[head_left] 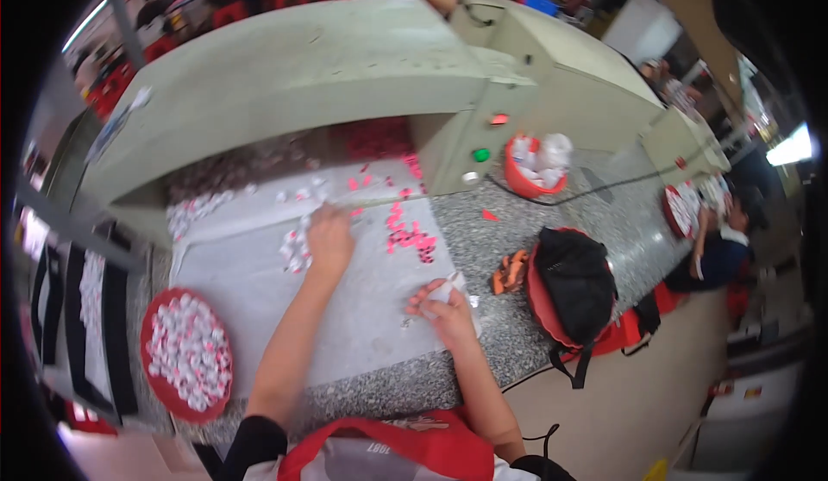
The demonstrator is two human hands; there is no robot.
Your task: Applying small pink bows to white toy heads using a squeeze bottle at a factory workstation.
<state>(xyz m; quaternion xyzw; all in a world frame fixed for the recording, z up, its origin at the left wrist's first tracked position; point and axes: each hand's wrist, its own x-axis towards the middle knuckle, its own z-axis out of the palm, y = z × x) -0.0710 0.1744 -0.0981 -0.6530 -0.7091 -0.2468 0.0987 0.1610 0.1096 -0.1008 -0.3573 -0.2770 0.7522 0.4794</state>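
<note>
My left hand (329,241) reaches over the white sheet (233,296), its fingers down among small white pieces with pink marks (294,248). Motion blurs those fingertips, and whatever lies under them is hidden. Near the sheet's right edge, my right hand (444,313) is closed, thumb and fingers pinching a small pale white piece (443,291). Several small pink-red pieces (412,238) are scattered on the sheet between and beyond my hands. At the left stands a red bowl (156,388) heaped with white and pink pieces.
A grey-green machine (302,59) arches over the sheet's far part, with more pieces inside. On the speckled worktop (466,222) are an orange-red basket of white items (536,190), an orange clip-like object (510,272) and a black bag (573,287). Another person (720,252) sits at the far right.
</note>
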